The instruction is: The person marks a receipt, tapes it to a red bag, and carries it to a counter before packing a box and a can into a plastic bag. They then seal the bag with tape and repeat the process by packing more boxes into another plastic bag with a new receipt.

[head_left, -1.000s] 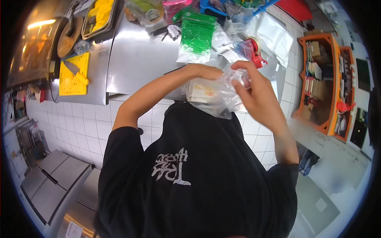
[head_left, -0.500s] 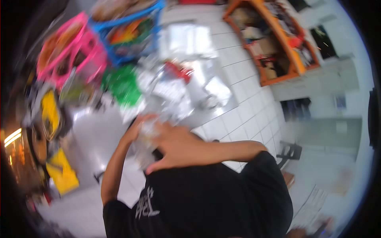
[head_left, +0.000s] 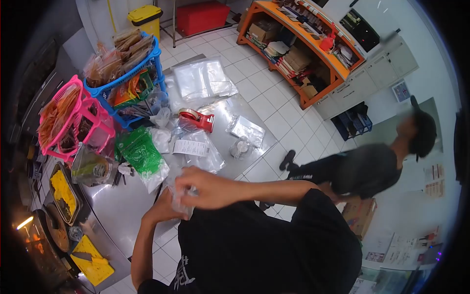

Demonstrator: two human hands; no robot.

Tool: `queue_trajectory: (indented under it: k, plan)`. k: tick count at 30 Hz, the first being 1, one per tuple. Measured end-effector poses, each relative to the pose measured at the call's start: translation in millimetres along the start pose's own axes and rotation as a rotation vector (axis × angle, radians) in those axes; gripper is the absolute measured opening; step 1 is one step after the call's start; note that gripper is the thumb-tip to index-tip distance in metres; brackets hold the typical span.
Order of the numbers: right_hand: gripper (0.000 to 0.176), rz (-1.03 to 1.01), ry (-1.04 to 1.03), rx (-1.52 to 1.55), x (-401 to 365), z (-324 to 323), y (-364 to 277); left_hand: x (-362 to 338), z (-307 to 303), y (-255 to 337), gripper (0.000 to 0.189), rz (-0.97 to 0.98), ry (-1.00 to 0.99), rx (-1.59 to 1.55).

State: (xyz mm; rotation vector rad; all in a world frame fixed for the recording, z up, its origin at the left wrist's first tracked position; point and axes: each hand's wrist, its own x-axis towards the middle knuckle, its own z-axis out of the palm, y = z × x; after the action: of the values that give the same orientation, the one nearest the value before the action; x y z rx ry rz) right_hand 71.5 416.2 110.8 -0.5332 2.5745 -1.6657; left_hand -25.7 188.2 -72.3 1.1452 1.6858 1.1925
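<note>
Close against my black shirt, a clear plastic bag point(head_left: 184, 200) is gripped between both hands. My left hand point(head_left: 165, 207) is closed around its lower left side. The curled fingers of my right hand point(head_left: 203, 188) pinch the bag from above; what is inside it I cannot make out. Just beyond the hands, a printed paper slip point(head_left: 190, 147) lies on flat clear bags point(head_left: 211, 160) on the metal table point(head_left: 115, 196). A green packet point(head_left: 142, 152) lies left of them. Behind the slip stands a red tape dispenser point(head_left: 204, 121).
Pink point(head_left: 63, 153) and blue point(head_left: 122, 85) baskets of packets stand at the table's far left. A yellow cutting board point(head_left: 93, 262) with a knife and a metal tray point(head_left: 76, 208) lie lower left. A person in a black cap point(head_left: 357, 169) is at right, near an orange shelf point(head_left: 338, 78).
My right hand was spread over the bag; its fingers are now curled in on it. The view has steadied and shifted, and a person now shows at the right.
</note>
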Motion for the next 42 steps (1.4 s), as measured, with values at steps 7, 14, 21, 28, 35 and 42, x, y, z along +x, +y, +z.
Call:
queue_trajectory:
  k: [7, 14, 21, 28, 35, 42]
  plan:
    - [0.019, -0.195, -0.503, 0.09, 22.4, 111.7, -21.1, 41.3, -4.7, 34.0, 0.071, -0.402, 0.013, 0.114]
    - [0.021, -0.037, -0.676, -0.01, 28.2, 87.4, -44.9, 30.0, -12.1, 47.6, 0.065, 0.205, -0.22, 1.004]
    - [0.023, -0.22, -0.361, 0.07, 32.7, 85.0, -2.0, 22.6, 7.2, 5.3, 0.077, 0.274, -0.253, 0.879]
    - [0.019, 0.103, -0.22, 0.021, 43.3, 9.1, 22.1, 6.3, 23.9, -7.9, 0.071, -0.266, -0.35, 0.31]
    - [0.018, 0.101, -0.045, -0.116, 26.6, 3.0, 20.4, 26.6, 49.1, -50.4, 0.059, -0.043, 0.331, -0.073]
    - [0.014, 0.37, -0.097, 0.015, -2.4, -62.6, -29.7, 2.7, -40.8, 46.8, 0.048, 0.028, 0.317, 0.638]
